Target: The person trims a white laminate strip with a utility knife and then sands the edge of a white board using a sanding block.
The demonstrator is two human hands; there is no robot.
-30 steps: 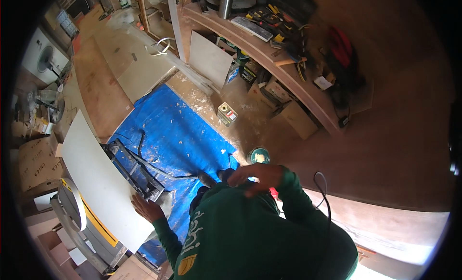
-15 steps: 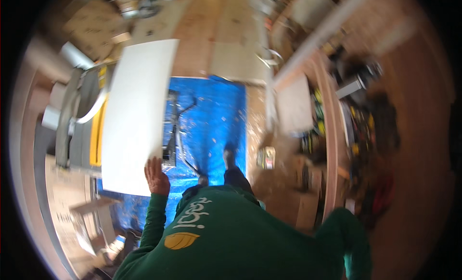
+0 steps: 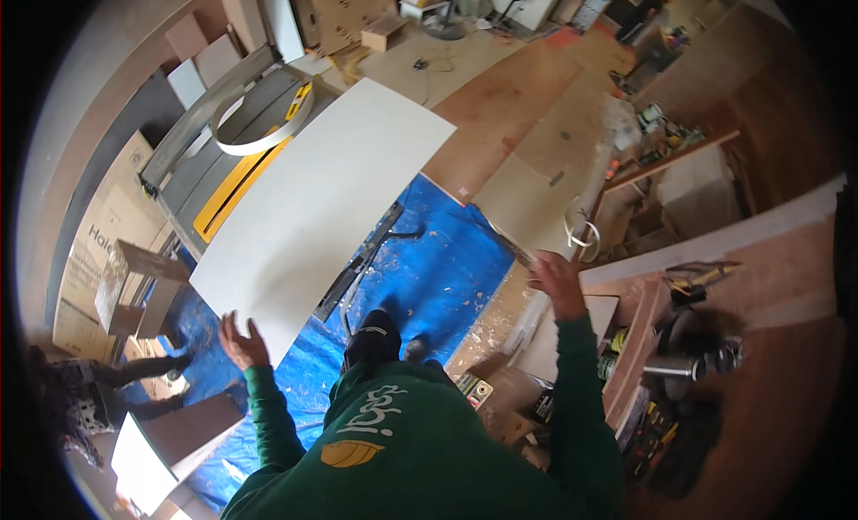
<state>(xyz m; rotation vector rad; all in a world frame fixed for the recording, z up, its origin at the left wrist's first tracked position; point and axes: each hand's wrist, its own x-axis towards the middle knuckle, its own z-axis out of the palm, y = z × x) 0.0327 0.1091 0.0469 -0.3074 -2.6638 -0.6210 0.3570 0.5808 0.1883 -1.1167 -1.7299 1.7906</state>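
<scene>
A long white panel (image 3: 331, 171) lies across the grey saw table (image 3: 188, 194), which has a yellow strip let into its top. At the panel's near end is my left hand (image 3: 243, 341), open with the fingers apart; I cannot tell whether it touches the edge. My right hand (image 3: 556, 283) is raised to the right, open, with nothing in it. It is nearest to a loop of white edging strip (image 3: 583, 234). Another curled white strip (image 3: 223, 135) rests on the saw table behind the panel.
Blue sheeting (image 3: 456, 252) covers the floor under my feet, with a black metal stand (image 3: 359, 261) beside the panel. Another person (image 3: 134, 377) is at the lower left. Cartons (image 3: 103, 225) lean at the left. An open-topped wooden box (image 3: 639, 359) and tools are at the right.
The view has swung round, so the panel now slants. My left hand has come away from the panel's side edge to its near end. My right hand has risen into view.
</scene>
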